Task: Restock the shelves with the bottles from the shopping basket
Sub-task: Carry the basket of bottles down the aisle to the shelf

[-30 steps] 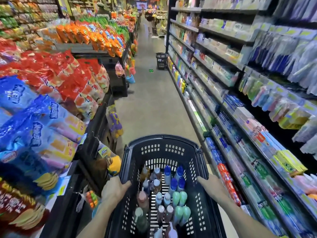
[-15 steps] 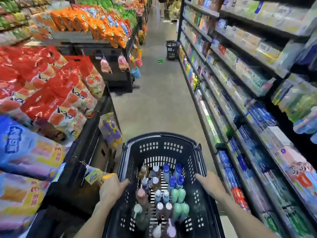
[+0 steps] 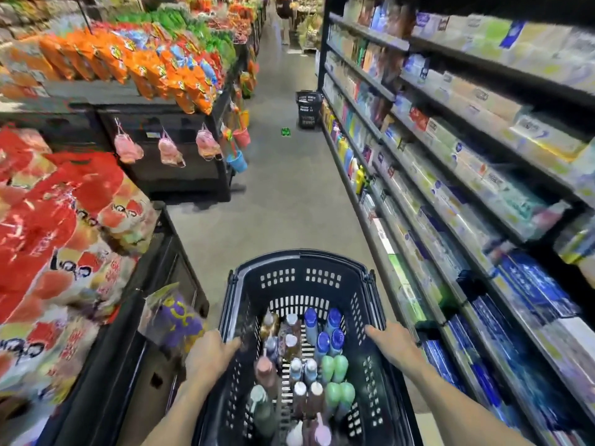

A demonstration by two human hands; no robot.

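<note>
A dark blue shopping basket (image 3: 301, 278) fills the bottom middle of the head view. Several upright bottles (image 3: 317, 346) with blue, green, white and pink caps stand inside it. My left hand (image 3: 209, 352) grips the basket's left rim, and my right hand (image 3: 394, 344) grips its right rim. The shelves (image 3: 428, 201) on the right hold boxed and bottled toiletries along the aisle.
Snack bags (image 3: 61, 226) pile on a black display on the left, close to the basket. A second black basket (image 3: 308, 107) stands on the floor far ahead by the right shelves, with a small green item (image 3: 285, 132) beside it. Grey aisle floor runs ahead between them.
The basket and both hands have travelled forward along the aisle; the left snack displays and the far black basket are nearer. Both grips are unchanged.
</note>
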